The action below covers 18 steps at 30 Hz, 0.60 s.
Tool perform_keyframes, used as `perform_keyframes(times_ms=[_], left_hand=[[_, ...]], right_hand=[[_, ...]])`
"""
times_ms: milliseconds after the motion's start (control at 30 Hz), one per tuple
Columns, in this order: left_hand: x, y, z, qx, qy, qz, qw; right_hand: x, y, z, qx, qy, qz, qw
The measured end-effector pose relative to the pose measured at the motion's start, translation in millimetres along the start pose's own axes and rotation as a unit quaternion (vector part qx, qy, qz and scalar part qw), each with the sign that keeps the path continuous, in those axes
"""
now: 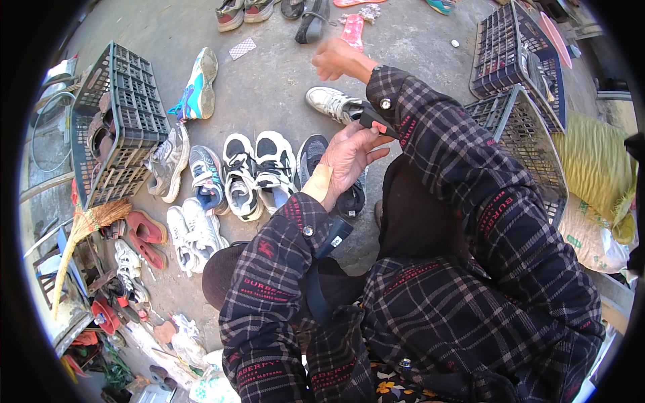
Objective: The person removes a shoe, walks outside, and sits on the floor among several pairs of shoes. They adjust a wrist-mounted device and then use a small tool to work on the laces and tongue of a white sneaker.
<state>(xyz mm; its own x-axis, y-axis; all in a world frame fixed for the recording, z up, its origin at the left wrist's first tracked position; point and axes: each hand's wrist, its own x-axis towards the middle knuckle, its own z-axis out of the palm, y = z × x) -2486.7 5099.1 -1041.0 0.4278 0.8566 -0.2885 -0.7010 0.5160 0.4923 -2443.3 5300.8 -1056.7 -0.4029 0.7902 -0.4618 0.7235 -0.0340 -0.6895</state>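
My left hand (349, 154), with a tan patch on the wrist, holds a black object (371, 117) marked with red against my right sleeve (443, 141). My right hand (334, 59) is raised above it, fingers curled and slightly blurred; whether anything is inside is unclear. A white-and-grey sneaker (322, 99) lies just beyond the black object. Black-and-white sneakers (238, 171) and a dark grey shoe (310, 154) stand left of my left hand. A black strap with a small device (334, 236) hangs by my left sleeve.
Plastic crates (117, 127) at left and right (510, 47) flank the ground. A blue sneaker (198, 80), white sneakers (195, 238), red slip-ons (144, 238) and other footwear lie around. A straw broom (94, 221) leans at left; yellow sacks (591, 174) sit at right.
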Motion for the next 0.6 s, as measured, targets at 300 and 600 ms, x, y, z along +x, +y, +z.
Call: perform_keyframes(times_ms=[300, 600], left_hand=[[10, -12, 4, -0.071, 0.025, 0.044, 0.996], [8, -8, 13, -0.074, 0.042, 0.074, 0.994]], right_hand=[[-10, -5, 1, 0.106, -0.007, -0.036, 0.994], [-21, -16, 1, 0.289, -0.030, -0.075, 0.954]])
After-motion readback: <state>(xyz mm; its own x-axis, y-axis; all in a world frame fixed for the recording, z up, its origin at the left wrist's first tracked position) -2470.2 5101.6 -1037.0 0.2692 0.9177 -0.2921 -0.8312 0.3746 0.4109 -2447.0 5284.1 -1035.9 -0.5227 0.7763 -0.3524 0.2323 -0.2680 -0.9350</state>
